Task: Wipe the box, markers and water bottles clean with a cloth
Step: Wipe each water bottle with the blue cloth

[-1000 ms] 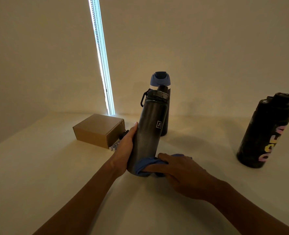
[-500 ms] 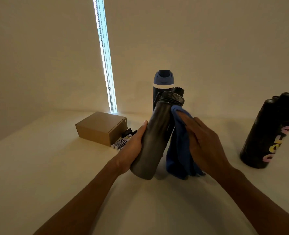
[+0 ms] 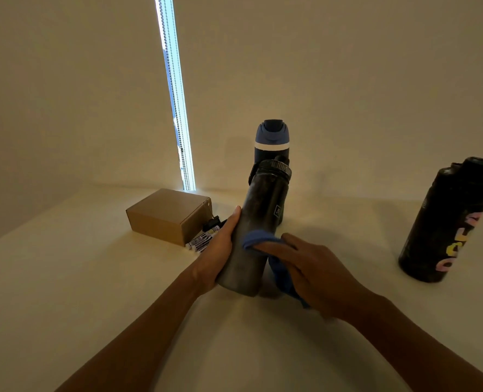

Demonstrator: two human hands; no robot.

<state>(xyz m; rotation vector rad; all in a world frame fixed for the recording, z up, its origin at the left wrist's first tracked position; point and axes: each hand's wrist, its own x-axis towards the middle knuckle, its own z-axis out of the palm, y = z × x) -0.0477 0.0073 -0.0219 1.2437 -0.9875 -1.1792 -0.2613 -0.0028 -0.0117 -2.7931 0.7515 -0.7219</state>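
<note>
Bottle (image 3: 258, 230) mid-wipe, frame centre: left hand (image 3: 216, 256) grips it; right hand (image 3: 316, 275) presses cloth (image 3: 258, 239) on it, fingers (image 3: 274, 246) straight. Next, likely: turn it.

Both bare forearms reach in from the lower edge and converge toward the middle. The left hand (image 3: 217, 251) grips the grey bottle (image 3: 263, 210) from its left side, thumb pointing up along the body, fingers hidden behind it. The right hand (image 3: 316, 275) lies palm down, its fingers (image 3: 271, 246) stretched leftward, pressing the blue cloth (image 3: 255, 238) against the bottle.
</note>
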